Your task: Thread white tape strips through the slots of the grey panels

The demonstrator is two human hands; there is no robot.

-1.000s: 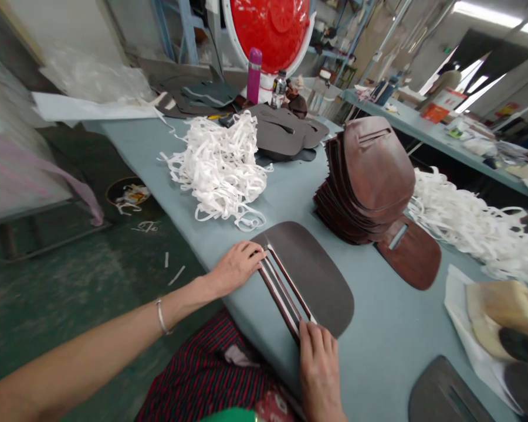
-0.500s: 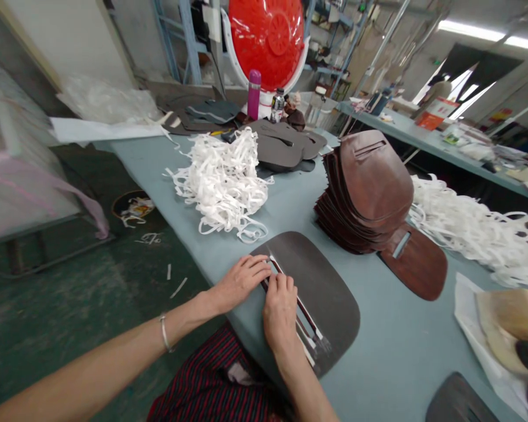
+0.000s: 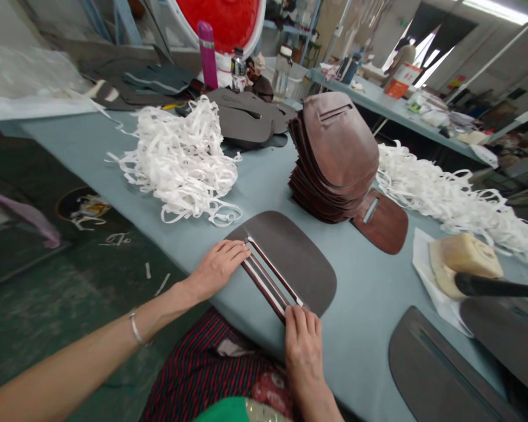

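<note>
A leather panel (image 3: 290,252), its dull dark-grey side up, lies near the table edge. A long slot cut through it has white strips along its sides. Its near part is folded at the slot, showing a narrow brown band. My left hand (image 3: 217,269) is closed on the fold at the slot's left end, fingertips pressing down. At the right end, my right hand (image 3: 303,340) pinches the folded edge with bent fingers. The thumbs are mostly hidden. Beyond the panel stands a stack of brown slotted leather panels (image 3: 341,152).
A heap of white strips (image 3: 180,158) lies at left, another pile (image 3: 457,193) at right. A yellowish glue container (image 3: 466,258) with a dark handle sits on white paper. Grey panels (image 3: 440,363) lie front right. A purple bottle (image 3: 208,55) stands at the back.
My right hand has slid along the slot from its middle to its right end. The panel's near part is now folded, showing a brown band. My view has shifted right.
</note>
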